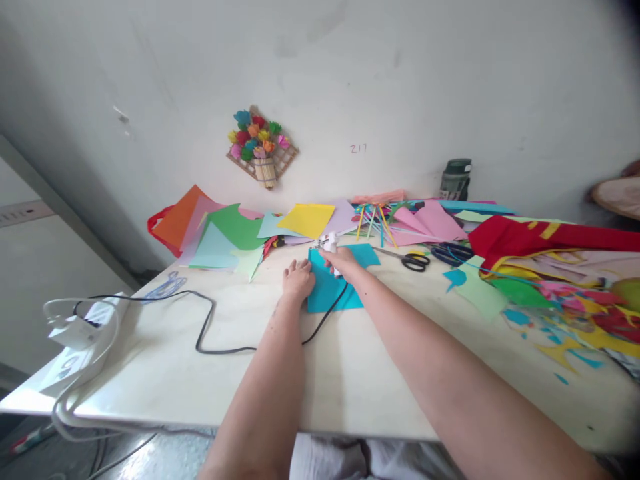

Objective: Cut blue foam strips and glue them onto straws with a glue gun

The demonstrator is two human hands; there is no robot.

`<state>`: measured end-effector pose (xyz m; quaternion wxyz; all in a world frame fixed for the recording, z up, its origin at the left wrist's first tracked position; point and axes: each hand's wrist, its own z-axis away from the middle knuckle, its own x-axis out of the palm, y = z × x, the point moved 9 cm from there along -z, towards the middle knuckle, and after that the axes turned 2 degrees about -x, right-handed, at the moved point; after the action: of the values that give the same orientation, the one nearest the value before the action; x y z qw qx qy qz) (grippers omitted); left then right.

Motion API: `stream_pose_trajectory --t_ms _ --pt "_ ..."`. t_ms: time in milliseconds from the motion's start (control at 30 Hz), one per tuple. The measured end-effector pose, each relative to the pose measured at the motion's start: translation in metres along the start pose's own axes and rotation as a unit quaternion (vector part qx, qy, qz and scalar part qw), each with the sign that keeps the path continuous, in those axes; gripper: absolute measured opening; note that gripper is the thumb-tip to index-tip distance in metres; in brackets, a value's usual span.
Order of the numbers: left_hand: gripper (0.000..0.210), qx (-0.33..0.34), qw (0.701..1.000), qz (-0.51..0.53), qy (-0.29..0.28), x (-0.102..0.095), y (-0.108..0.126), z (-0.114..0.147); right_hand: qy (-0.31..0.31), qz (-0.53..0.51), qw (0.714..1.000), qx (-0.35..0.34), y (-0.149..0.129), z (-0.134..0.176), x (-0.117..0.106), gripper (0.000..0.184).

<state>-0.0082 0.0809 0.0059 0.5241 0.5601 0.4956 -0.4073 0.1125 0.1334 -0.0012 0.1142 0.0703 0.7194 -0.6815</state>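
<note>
A sheet of blue paper (333, 297) lies on the white table (240, 387). My right hand (341, 259) is wrapped round a white hot glue gun (330, 243) above the sheet's upper left part. A black cord (327, 315) runs from the gun across the sheet to the left. My left hand (299, 279) lies with fingers stretched out at the sheet's left edge, holding nothing. Whether the gun's nozzle touches the paper is too small to tell. Black-handled scissors (415, 261) rest just right of the sheet.
Coloured paper sheets (227, 227) and a yellow sheet (307, 219) line the wall. At the left edge stands a power strip (83, 353) with cables. Paper scraps (555, 320) and a red cloth (530, 240) cover the right side. A dark bottle (455, 180) stands at the back.
</note>
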Motion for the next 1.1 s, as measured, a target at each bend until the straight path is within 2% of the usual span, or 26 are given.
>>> stream_pose_trajectory --t_ms 333,467,600,767,1100 --pt "0.047 0.001 1.0 0.009 0.008 0.002 -0.003 -0.003 -0.01 0.051 0.998 0.028 0.005 -0.007 0.001 0.038" --pt "0.046 0.002 1.0 0.009 0.015 0.001 -0.002 -0.003 -0.017 0.088 0.996 0.01 0.003 -0.013 0.004 0.04" --pt "0.045 0.007 1.0 0.007 0.015 0.001 -0.001 -0.002 -0.002 0.176 0.984 -0.026 -0.008 -0.018 -0.002 0.044" --pt "0.047 0.009 1.0 0.01 -0.009 0.004 -0.002 -0.003 0.03 0.24 0.97 -0.026 -0.011 -0.019 -0.013 0.049" --pt "0.048 0.02 0.998 0.001 -0.052 0.005 0.0 -0.004 0.012 0.265 0.964 -0.033 -0.01 -0.017 -0.009 0.052"
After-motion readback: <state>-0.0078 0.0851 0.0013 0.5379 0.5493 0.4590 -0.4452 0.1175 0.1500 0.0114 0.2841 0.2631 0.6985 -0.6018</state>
